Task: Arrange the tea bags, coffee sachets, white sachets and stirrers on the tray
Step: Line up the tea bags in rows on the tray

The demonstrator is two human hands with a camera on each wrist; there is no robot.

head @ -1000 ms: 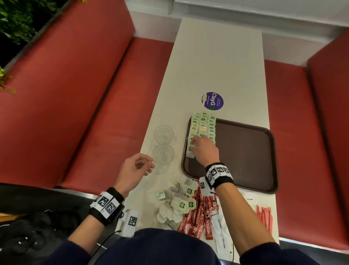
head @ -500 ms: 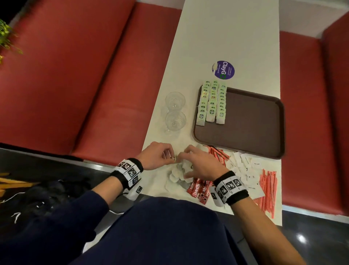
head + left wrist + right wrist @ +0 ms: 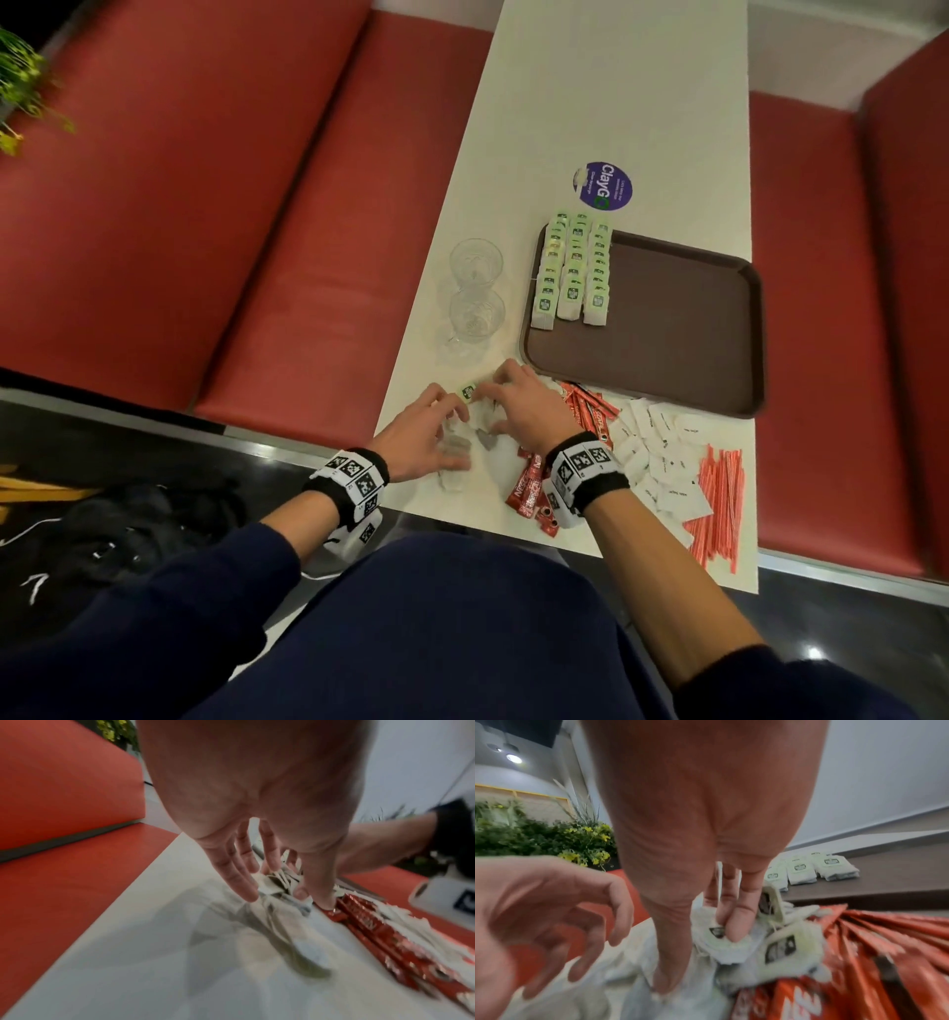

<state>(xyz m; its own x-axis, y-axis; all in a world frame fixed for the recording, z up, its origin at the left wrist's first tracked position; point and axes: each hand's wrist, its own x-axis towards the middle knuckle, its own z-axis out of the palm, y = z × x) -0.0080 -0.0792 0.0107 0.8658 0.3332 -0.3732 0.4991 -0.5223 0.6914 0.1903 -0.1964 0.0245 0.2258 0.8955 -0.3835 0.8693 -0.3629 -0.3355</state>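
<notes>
Both hands (image 3: 472,426) loosely spread on loose tea bags (image 3: 734,943), grasp unclear, tray rows (image 3: 572,272) lengthwise.

Tray (image 3: 683,318): three rows of tea bags (image 3: 572,270) fill its left edge; the brown floor to their right is bare, open from above. Two glasses (image 3: 476,288) stand just left of the tray, narrowing that side. Near table edge: loose tea bags (image 3: 457,452), coffee sachets (image 3: 534,488), white sachets (image 3: 662,462) and stirrers (image 3: 719,503) crowd the strip before the tray. Far table (image 3: 616,92): flat, only a round sticker (image 3: 602,186).
</notes>
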